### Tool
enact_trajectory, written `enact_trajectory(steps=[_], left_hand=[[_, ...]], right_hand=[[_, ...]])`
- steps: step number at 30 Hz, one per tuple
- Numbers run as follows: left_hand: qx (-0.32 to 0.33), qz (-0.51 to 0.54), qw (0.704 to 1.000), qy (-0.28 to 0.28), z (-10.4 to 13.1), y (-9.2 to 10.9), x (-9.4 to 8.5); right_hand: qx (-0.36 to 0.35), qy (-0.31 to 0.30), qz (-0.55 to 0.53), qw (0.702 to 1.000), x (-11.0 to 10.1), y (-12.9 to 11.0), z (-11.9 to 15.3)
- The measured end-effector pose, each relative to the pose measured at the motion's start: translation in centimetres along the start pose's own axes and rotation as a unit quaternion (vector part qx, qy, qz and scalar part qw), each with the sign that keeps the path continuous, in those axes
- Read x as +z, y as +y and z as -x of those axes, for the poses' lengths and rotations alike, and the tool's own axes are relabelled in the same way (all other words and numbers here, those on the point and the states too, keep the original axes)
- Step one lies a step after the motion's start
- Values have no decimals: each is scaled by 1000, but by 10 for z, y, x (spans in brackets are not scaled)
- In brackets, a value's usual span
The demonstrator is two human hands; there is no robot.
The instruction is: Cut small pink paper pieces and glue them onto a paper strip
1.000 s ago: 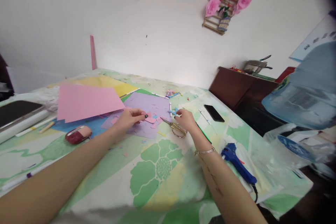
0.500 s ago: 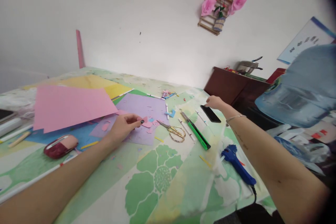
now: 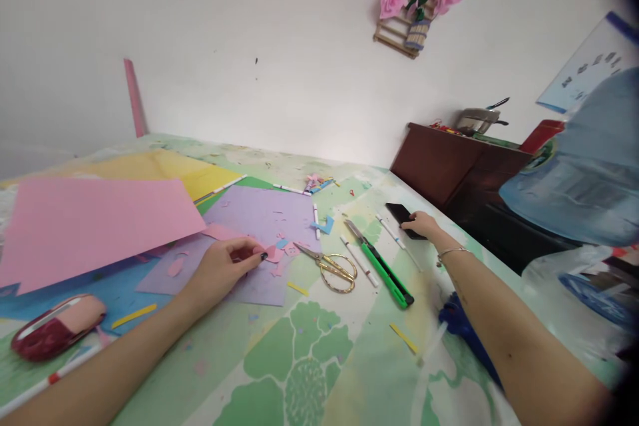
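My left hand (image 3: 232, 263) is over the purple paper sheet (image 3: 259, 210), its thumb and fingers pinched on a small pink paper piece (image 3: 273, 254). Other pink and blue scraps lie beside the fingertips. Gold-handled scissors (image 3: 339, 273) lie right of them, blades toward the scraps. My right hand (image 3: 420, 223) reaches to the black phone (image 3: 398, 212), fingers closed across its near half; the phone seems flat on the table. A green utility knife (image 3: 384, 271) with blade out and white pens (image 3: 359, 261) lie between the hands.
A large pink sheet (image 3: 100, 219) and yellow paper (image 3: 160, 170) cover the left. A maroon and pink case (image 3: 60, 326) sits near my left forearm. My right forearm partly hides a blue glue gun (image 3: 466, 329). A water jug (image 3: 579, 166) stands beyond the table's right edge.
My right hand has slid from the phone's far end toward its near half, with the fingers now across it. My left hand stays at the scraps. The view has shifted slightly.
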State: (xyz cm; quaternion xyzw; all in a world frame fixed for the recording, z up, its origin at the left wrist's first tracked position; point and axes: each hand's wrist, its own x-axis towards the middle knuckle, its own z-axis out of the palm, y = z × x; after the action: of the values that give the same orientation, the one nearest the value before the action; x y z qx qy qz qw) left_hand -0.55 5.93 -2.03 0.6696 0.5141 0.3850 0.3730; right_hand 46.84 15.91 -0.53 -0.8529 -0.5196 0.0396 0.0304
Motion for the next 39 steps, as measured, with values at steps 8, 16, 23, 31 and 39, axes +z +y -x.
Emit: enact_trajectory(steps=[8, 16, 23, 31, 39], left_hand=[[0, -8, 1000, 14, 1, 2, 0], [6, -6, 1000, 4, 2, -6, -1], [-2, 5, 1000, 4, 5, -4, -1], [1, 0, 1000, 6, 6, 1, -2], [1, 1, 1000, -8, 5, -3, -2]], right_hand=[[3, 6, -61, 998, -2, 9, 15], [-27, -36, -116, 992, -8, 16, 64], [-20, -40, -177, 983, -8, 15, 81], [-4, -32, -242, 970, -2, 13, 80], [-4, -46, -246, 968, -5, 19, 75]])
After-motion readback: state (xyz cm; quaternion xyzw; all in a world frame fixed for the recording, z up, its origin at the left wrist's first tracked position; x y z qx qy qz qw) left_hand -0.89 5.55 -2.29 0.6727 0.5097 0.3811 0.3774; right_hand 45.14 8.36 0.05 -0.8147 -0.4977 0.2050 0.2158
